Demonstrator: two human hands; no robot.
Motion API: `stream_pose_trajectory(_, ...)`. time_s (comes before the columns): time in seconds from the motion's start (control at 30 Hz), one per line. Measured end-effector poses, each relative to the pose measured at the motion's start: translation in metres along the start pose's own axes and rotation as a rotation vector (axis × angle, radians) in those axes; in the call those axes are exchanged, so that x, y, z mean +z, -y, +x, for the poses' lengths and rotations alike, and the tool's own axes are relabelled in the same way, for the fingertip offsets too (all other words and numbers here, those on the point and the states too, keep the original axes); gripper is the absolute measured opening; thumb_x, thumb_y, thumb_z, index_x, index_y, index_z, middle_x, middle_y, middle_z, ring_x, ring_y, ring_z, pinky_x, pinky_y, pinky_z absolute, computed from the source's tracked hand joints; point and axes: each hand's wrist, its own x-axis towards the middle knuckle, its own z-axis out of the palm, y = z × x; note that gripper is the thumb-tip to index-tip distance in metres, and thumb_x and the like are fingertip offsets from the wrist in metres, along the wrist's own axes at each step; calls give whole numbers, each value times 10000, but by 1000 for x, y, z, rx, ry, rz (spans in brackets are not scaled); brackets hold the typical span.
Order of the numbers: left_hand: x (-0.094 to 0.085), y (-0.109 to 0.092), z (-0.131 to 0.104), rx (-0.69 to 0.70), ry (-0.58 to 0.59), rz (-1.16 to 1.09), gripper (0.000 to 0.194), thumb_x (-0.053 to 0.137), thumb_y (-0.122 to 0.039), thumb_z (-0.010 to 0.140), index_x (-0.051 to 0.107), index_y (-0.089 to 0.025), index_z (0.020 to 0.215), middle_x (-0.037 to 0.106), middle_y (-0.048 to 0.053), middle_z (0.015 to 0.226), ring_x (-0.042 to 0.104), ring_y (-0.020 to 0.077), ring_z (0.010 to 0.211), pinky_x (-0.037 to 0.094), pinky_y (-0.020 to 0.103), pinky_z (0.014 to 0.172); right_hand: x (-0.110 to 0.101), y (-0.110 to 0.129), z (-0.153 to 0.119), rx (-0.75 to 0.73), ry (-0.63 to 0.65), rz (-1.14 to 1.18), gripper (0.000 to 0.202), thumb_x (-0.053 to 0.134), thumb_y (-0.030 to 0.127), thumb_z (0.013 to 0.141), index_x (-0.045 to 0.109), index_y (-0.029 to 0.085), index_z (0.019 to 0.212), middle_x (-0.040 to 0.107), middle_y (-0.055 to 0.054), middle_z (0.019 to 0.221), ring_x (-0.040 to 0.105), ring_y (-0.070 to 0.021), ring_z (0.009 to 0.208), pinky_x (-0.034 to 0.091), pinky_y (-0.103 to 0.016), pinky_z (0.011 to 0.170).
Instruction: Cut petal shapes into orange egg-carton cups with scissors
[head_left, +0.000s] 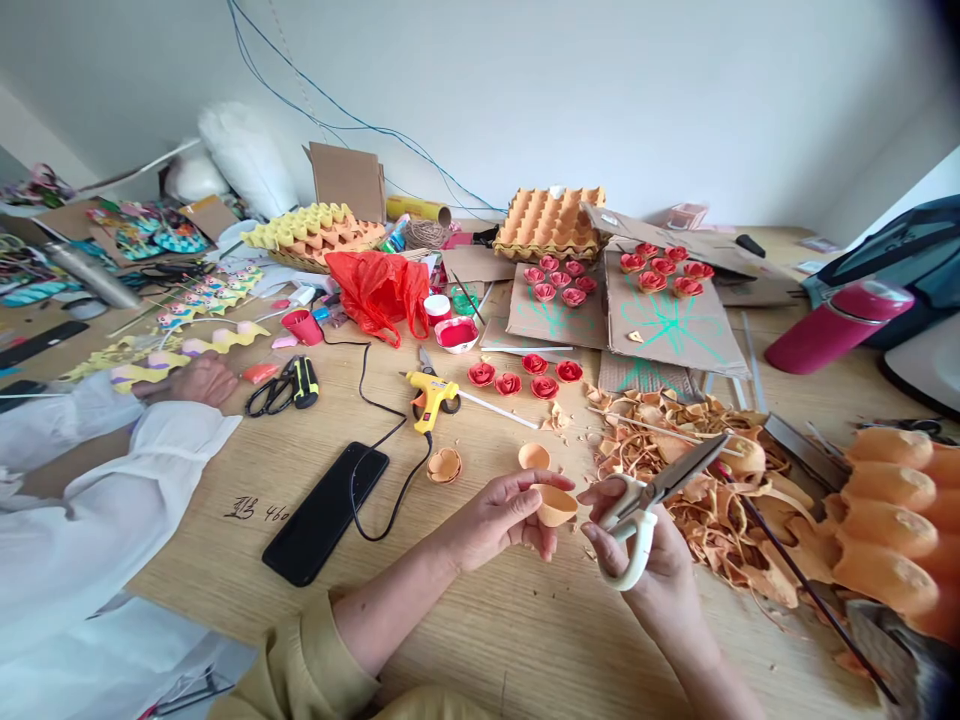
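Between the thumb and fingers of my left hand (510, 512) is a small orange egg-carton cup (557, 506). My right hand (660, 560) grips a pair of scissors (651, 497) by its white handles, the blades pointing up and to the right, apart from the cup. Just behind my left hand another plain cup (534, 457) sits on the table. Further left lies a cup with petal-shaped edges (445, 466). Orange carton scraps (697, 480) are heaped to the right, beneath and beyond the scissor blades.
A yellow glue gun (433, 400), a black phone (326, 512) and red paper roses (508, 384) lie ahead. Orange egg cartons (892, 510) and a pink bottle (840, 325) stand at right. At left, a co-worker's hand (202, 380) is near yellow carton strips (161, 370).
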Motion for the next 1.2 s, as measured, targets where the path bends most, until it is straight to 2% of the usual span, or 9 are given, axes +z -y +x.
stream_pose_trajectory(0.13, -1, 11, 3, -25, 18, -71, 427, 582, -479, 923, 650, -130, 1160, 673, 76, 846, 648, 126, 590, 531, 253, 575, 2, -2, 0, -13, 52, 10, 174, 663, 288, 914, 584, 259, 1066, 633, -37, 962, 627, -187, 819, 541, -311, 734)
stream_pose_trajectory(0.27, -1, 13, 4, -96, 1, -53, 469, 472, -551, 951, 614, -152, 1153, 668, 89, 885, 674, 162, 642, 555, 269, 528, 6, 3, 1, 9, 57, 23, 153, 667, 300, 908, 586, 253, 1029, 623, -18, 893, 612, -165, 733, 538, -284, 667)
stream_pose_trajectory(0.37, 2, 8, 2, -57, -71, 108, 501, 614, -558, 872, 590, -164, 1181, 624, 86, 978, 643, 146, 723, 506, 197, 476, 10, 8, 2, 37, 8, 56, 163, 671, 331, 906, 585, 249, 1017, 624, -12, 856, 583, -149, 676, 517, -255, 603)
stream_pose_trajectory(0.47, 8, 3, 1, 16, -139, 242, 551, 798, -452, 741, 578, -177, 1164, 599, 56, 978, 582, 121, 745, 463, 157, 474, 12, 8, 2, 86, -17, 105, 236, 723, 326, 870, 583, 257, 1047, 619, 0, 854, 571, -138, 661, 494, -231, 573)
stream_pose_trajectory(0.6, 11, -2, 0, 28, -185, 335, 452, 762, -428, 786, 613, -154, 1114, 630, 70, 974, 586, 147, 824, 492, 182, 567, 9, 5, 1, 126, 0, 108, 295, 737, 333, 859, 574, 273, 1096, 612, -6, 922, 577, -151, 736, 483, -234, 614)
stream_pose_trajectory(0.7, 11, -8, -1, 74, -217, 328, 441, 729, -428, 816, 629, -151, 1145, 636, 91, 1038, 596, 174, 882, 526, 217, 616, 1, 5, 2, 136, 65, 32, 239, 647, 392, 915, 573, 254, 1096, 604, -25, 947, 568, -175, 794, 467, -261, 653)
stream_pose_trajectory(0.87, 6, -15, -1, 172, -273, 302, 447, 714, -416, 834, 642, -138, 1176, 662, 114, 1056, 629, 202, 925, 571, 279, 704, -12, 5, 7, 151, 247, -176, 271, 513, 480, 950, 564, 215, 920, 576, -15, 792, 522, -191, 726, 405, -287, 606)
stream_pose_trajectory(1.0, 2, -16, -2, 231, -299, 320, 442, 697, -397, 856, 637, -161, 1224, 681, 111, 1067, 646, 214, 958, 582, 301, 746, -12, 2, 9, 93, 335, -394, 277, 516, 443, 939, 531, 204, 799, 581, -26, 757, 503, -203, 716, 386, -320, 643)
stream_pose_trajectory(1.2, -2, -17, -2, 279, -334, 380, 451, 692, -359, 866, 613, -208, 1284, 625, 122, 1287, 658, 217, 1023, 574, 287, 786, -10, -4, 8, -24, 413, -527, 174, 550, 316, 924, 472, 216, 804, 576, -31, 803, 504, -220, 781, 409, -359, 735)
